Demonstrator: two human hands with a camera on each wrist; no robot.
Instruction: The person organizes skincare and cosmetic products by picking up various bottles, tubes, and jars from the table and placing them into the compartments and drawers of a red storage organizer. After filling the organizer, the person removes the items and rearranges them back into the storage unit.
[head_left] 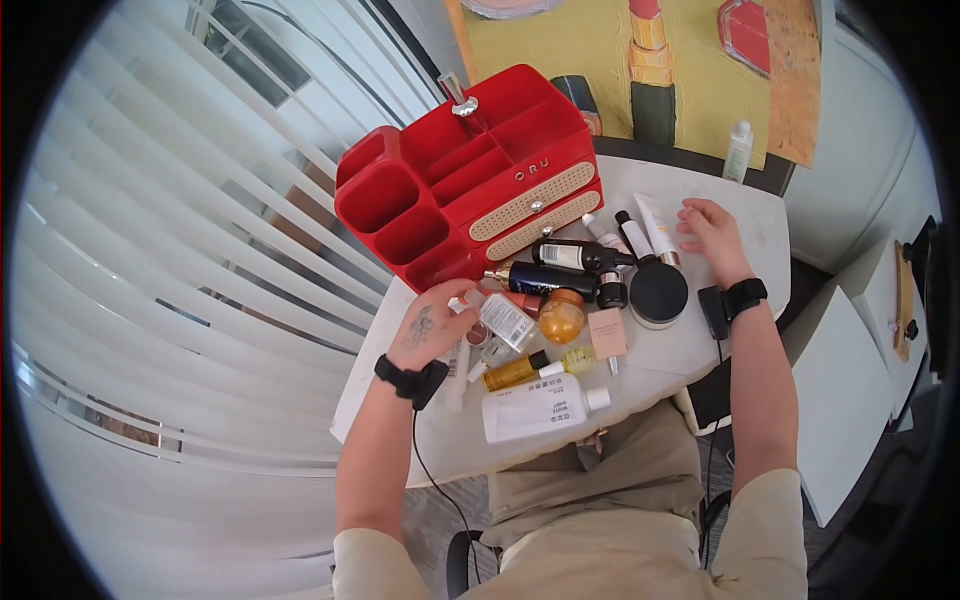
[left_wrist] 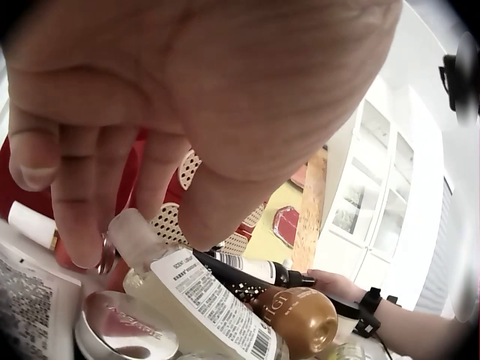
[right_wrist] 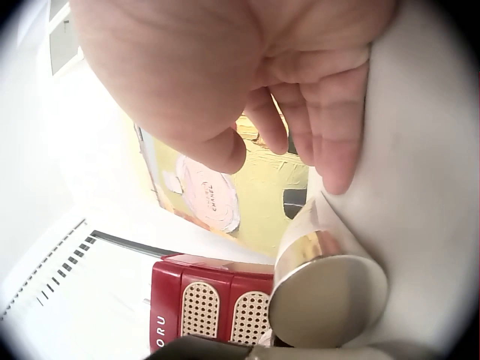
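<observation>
My left hand point(head_left: 432, 322) is over the left side of a cosmetics pile, its fingers loosely bent. In the left wrist view, the frosted cap of a labelled clear bottle point(left_wrist: 214, 304) stands between thumb and fingers; contact is unclear. A round tin point(left_wrist: 124, 326) lies beside that bottle. My right hand point(head_left: 715, 240) hovers at the right, fingers relaxed and holding nothing, near a white tube point(head_left: 655, 225). In the right wrist view the tube's wide end point(right_wrist: 330, 300) shows below the fingertips. A black-lidded jar point(head_left: 659, 293) sits lower left of this hand.
A red organizer point(head_left: 450, 190) with compartments and two woven-front drawers stands behind the pile. Nearer me lie a large white bottle point(head_left: 535, 408), an amber bottle point(head_left: 515, 371), an orange round bottle point(head_left: 562, 318) and a pink box point(head_left: 607, 332). A white bottle point(head_left: 738, 152) stands at the back right.
</observation>
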